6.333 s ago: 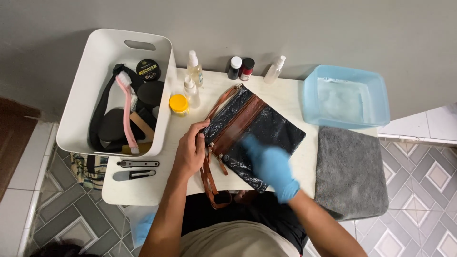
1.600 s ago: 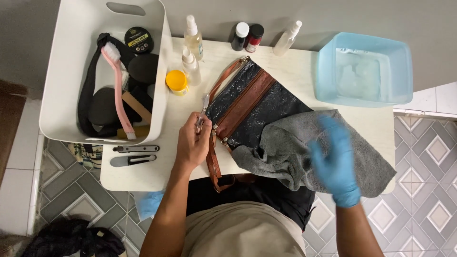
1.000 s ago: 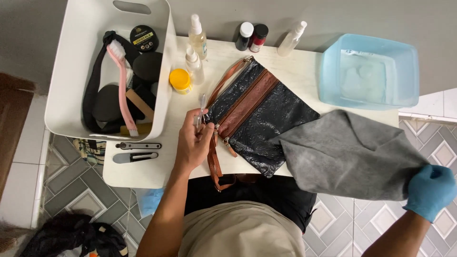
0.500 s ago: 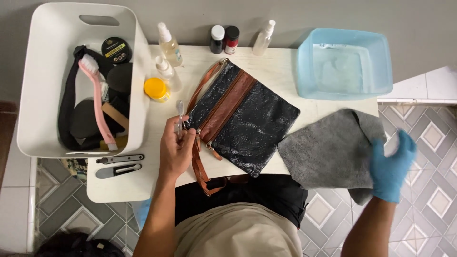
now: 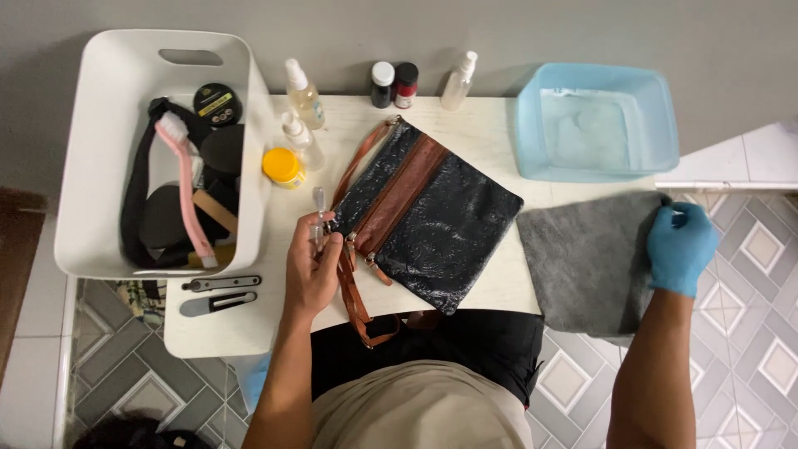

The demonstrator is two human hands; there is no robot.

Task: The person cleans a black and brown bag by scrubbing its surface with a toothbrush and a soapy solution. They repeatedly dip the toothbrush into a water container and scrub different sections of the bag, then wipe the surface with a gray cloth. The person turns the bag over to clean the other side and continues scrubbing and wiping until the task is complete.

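Note:
A black glossy purse (image 5: 424, 224) with brown leather trim and strap lies tilted on the white table (image 5: 249, 324). My bare left hand (image 5: 312, 270) rests at the purse's left corner, fingers closed on a small clear plastic piece by the zipper end. My right hand (image 5: 680, 245), in a blue glove, holds the far right edge of a grey cloth (image 5: 586, 262) spread flat over the table's right end.
A white bin (image 5: 91, 150) at left holds a pink brush, black items and a round tin. Spray bottles (image 5: 303, 91), two small dark bottles (image 5: 395, 83) and a yellow-capped jar (image 5: 283, 166) line the back. A blue plastic tub (image 5: 594, 129) stands back right. Nail clippers (image 5: 220, 293) lie near left.
The right hand lifted the grey cloth off the purse, swung it right, and laid it flat on the table's right end. The left hand stayed at the purse's corner.

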